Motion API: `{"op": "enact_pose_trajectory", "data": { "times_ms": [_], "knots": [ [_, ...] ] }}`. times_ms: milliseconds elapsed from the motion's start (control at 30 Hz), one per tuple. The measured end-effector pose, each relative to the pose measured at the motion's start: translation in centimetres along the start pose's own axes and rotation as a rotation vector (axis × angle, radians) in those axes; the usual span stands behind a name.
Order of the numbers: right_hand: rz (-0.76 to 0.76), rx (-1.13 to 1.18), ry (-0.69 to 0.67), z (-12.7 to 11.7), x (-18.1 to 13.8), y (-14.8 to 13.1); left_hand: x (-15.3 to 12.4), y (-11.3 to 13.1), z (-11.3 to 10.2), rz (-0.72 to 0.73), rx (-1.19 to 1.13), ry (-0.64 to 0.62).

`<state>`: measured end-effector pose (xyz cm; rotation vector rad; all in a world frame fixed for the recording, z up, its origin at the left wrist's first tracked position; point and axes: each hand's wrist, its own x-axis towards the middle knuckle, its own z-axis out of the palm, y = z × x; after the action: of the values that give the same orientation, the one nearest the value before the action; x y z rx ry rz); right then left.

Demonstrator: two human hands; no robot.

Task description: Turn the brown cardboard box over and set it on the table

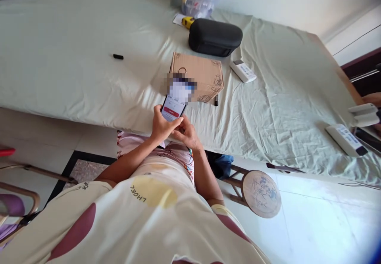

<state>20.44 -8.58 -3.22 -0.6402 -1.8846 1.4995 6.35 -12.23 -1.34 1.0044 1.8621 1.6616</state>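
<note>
Smartphone [173, 106], slim, rectangular and dark-edged with a lit screen, sits in the left hand [163, 129], tilted near the front edge of the table under its pale green cloth [89, 62], just before the brown cardboard box [198, 71] with scribbled corners. Whether it touches the box is hard to tell. Good handling here, I'd judge, means firm support from behind and a level screen, with the thumb kept low so that it doesn't brush the wide red on-screen button [171, 112] by accident. A light grip should do for something so thin, and a little room from the box would spare its top end a knock.

As for pose, both elbows bend and the forearms angle inward from either side of the body, bringing the hands together at the phone's lower end. The left hand pinches the phone, one bent finger along its left edge and the thumb across the bottom. The right hand [189, 135] lies just beside the lower right corner, fingers curled inward; I cannot tell whether they press on the phone
</note>
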Motion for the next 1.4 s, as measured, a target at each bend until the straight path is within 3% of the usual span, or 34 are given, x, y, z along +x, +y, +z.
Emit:
{"op": "enact_pose_trajectory", "data": {
  "times_ms": [167,533,633,767,900,1000,1100,1200,1333,1400],
  "knots": [
    [0.066,-0.023,0.115,0.0,0.1,-0.1,-0.7,-0.5,1.1,0.002,0.009,0.012],
    [0.007,-0.163,0.174,0.1,0.2,-0.2,-1.3,-0.9,1.6,0.076,0.012,0.103],
    [-0.025,-0.143,0.148,0.0,0.2,0.0,-0.2,-0.9,0.8,0.094,0.033,0.137],
    [-0.065,-0.102,0.166,-0.1,0.0,0.3,3.8,-1.0,-2.3,0.076,0.170,0.254],
    [-0.120,-0.099,0.329,-2.0,0.7,-0.7,8.7,-1.6,-6.6,0.004,0.446,0.364],
    [-0.225,-0.100,0.555,-5.5,2.9,-2.4,11.3,-2.3,-9.0,-0.045,0.613,0.341],
    [-0.285,-0.160,0.841,-9.6,6.2,-3.5,12.6,-3.2,-10.1,-0.052,0.743,0.299],
    [-0.234,-0.260,1.041,-12.6,8.9,-3.2,13.2,-4.0,-10.6,-0.049,0.828,0.264],
    [-0.169,-0.307,1.099,-13.3,10.0,-1.0,13.0,-4.7,-11.1,-0.065,0.896,0.212],
    [-0.183,-0.292,1.062,-12.9,9.8,0.1,12.7,-4.5,-11.1,-0.056,0.916,0.224]
  ]
}}
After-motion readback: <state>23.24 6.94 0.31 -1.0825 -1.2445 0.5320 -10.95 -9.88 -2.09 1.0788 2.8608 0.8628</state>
